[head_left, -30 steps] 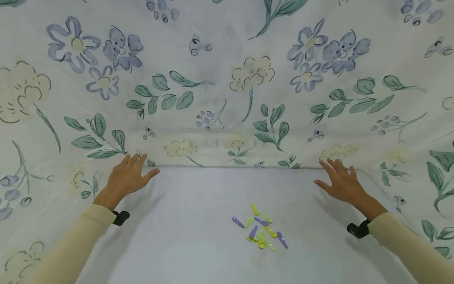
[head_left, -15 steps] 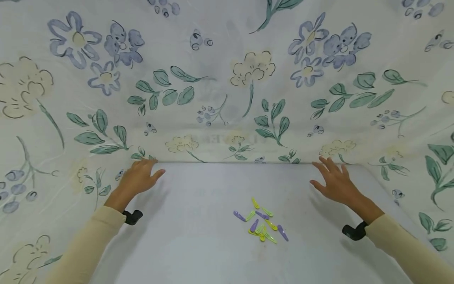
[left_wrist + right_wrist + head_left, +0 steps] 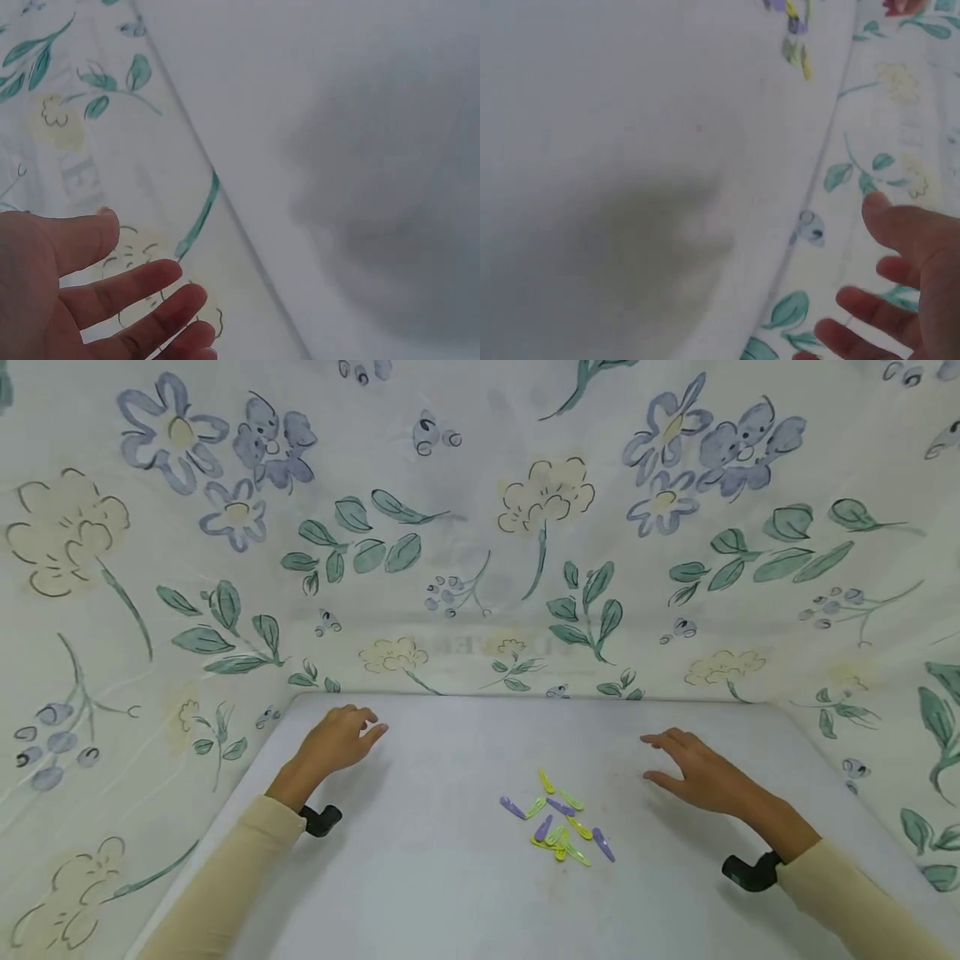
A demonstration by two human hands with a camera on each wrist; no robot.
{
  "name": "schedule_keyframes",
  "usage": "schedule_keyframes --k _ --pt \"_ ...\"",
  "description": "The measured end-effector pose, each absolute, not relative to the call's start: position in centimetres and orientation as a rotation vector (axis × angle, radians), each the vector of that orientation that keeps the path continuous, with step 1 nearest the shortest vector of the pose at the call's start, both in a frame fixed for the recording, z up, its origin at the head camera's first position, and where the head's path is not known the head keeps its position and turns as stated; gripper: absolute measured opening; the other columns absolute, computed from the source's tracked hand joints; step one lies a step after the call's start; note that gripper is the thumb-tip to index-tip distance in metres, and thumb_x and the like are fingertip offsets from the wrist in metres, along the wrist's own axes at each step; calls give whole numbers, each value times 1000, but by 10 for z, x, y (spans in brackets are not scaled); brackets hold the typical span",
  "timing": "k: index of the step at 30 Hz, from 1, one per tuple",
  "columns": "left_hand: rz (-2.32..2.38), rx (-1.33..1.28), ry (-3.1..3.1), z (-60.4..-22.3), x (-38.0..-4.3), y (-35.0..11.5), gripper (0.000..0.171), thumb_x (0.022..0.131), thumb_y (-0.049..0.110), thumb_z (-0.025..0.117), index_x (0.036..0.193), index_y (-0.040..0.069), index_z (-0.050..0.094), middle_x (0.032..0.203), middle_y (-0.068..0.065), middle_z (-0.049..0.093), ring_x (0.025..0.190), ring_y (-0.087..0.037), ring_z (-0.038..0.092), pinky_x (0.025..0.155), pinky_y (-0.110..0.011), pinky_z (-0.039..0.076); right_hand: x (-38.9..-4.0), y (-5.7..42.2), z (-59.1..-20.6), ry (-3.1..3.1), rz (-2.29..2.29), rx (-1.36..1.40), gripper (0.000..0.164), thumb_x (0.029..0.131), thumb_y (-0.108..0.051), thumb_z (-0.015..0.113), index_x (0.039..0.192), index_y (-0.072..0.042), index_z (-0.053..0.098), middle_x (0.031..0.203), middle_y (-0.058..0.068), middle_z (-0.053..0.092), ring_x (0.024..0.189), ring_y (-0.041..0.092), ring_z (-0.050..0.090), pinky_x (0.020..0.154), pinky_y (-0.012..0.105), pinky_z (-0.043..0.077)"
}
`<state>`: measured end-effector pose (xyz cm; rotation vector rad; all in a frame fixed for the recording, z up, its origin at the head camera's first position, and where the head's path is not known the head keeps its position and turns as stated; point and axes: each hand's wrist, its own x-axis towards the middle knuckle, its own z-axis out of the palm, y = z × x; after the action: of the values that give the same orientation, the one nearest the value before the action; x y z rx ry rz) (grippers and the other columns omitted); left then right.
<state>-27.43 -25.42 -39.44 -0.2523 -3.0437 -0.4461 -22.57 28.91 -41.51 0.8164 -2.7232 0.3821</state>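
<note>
Several snap hair clips in purple, yellow and light green lie in a loose cluster (image 3: 558, 831) on the white tabletop (image 3: 435, 877), right of its middle. In the head view my left hand (image 3: 335, 743) hovers over the left back part of the table, fingers relaxed and holding nothing. My right hand (image 3: 697, 772) hovers at the right, nearer to the clips, its fingers loosely spread and also bare. Both wrist views show the fingers apart, with shadows on the white surface. At the top of the right wrist view some of the clips (image 3: 791, 26) appear, blurred.
A flower-patterned cloth (image 3: 465, 543) hangs behind the table and along both sides. The table's back edge (image 3: 525, 697) meets it. A black camera (image 3: 321, 821) sits on the left wrist, another black camera (image 3: 750, 872) on the right one.
My left hand has moved right and toward me, away from the cloth at the back. My right hand has come back from the table's far edge, its fingers less spread. The clips lie as before.
</note>
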Motion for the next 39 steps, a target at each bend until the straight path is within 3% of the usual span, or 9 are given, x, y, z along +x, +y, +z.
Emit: schedule_keyframes --k 7,13,21,29,39 --pt "-558 -211 -3034 -410 -272 -232 38 100 37 60 120 6 69 124 -20 58 114 -36 51 90 -52 48 -213 270 -436 -2796 503 973 52 86 -20 79 132 -7 60 115 10 65 99 25 64 81 37 58" --pt "-639 -220 -3024 -416 -270 -216 35 100 36 60 117 7 70 122 -19 61 110 -34 55 89 -50 49 -209 259 -442 -2856 674 1041 46 88 -23 76 129 -6 62 115 8 66 94 20 63 76 31 57" --pt "-811 -278 -3048 -423 -262 -177 39 99 37 61 122 7 66 114 -14 65 99 -28 60 85 -45 50 -202 252 -448 -2932 818 1114 28 90 -26 75 113 -10 70 105 -3 68 90 4 61 75 24 55" --pt "-968 -269 -3094 -445 -251 -142 35 95 34 68 116 6 67 99 -7 66 84 -19 59 73 -35 49 -193 248 -453 -2976 867 1150 46 87 -34 77 123 -9 67 114 -3 66 96 6 58 81 24 53" --pt "-1062 -409 -3070 -448 -238 -102 36 91 35 72 111 5 68 99 -7 65 85 -19 58 74 -34 49 -189 249 -453 -2881 721 1219 53 82 -37 81 127 -13 66 116 -7 63 105 10 55 90 31 52"
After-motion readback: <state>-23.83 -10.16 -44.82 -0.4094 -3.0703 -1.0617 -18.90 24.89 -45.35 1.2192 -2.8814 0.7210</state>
